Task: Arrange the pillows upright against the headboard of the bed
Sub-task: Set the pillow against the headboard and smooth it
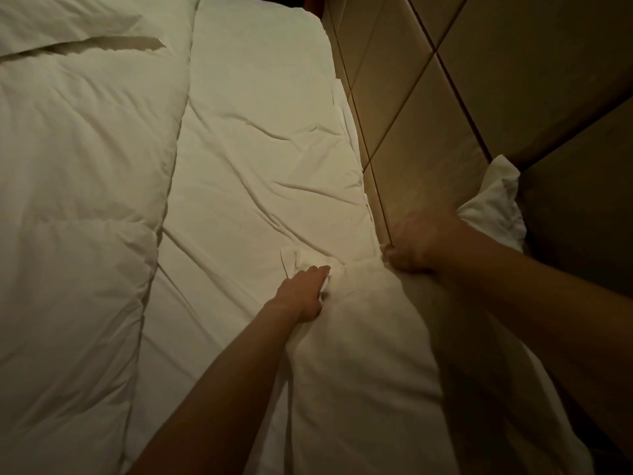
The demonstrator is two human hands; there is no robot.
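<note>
A white pillow [363, 344] lies near me against the padded tan headboard [428, 108] on the right. My left hand [303, 293] grips the pillow's front corner, fingers closed in the fabric. My right hand [416, 243] is shut on the pillow's top edge where it meets the headboard. Behind my right wrist a bunched white pillow corner [493, 204] sticks up against the headboard; I cannot tell whether it belongs to the same pillow. A second long white pillow or sheet-covered strip [263, 132] lies flat along the headboard farther away.
A thick white quilted duvet [78, 200] covers the bed on the left, its folded edge running beside the flat strip. The headboard has diagonal seams. A dark gap shows at the far top [313, 3].
</note>
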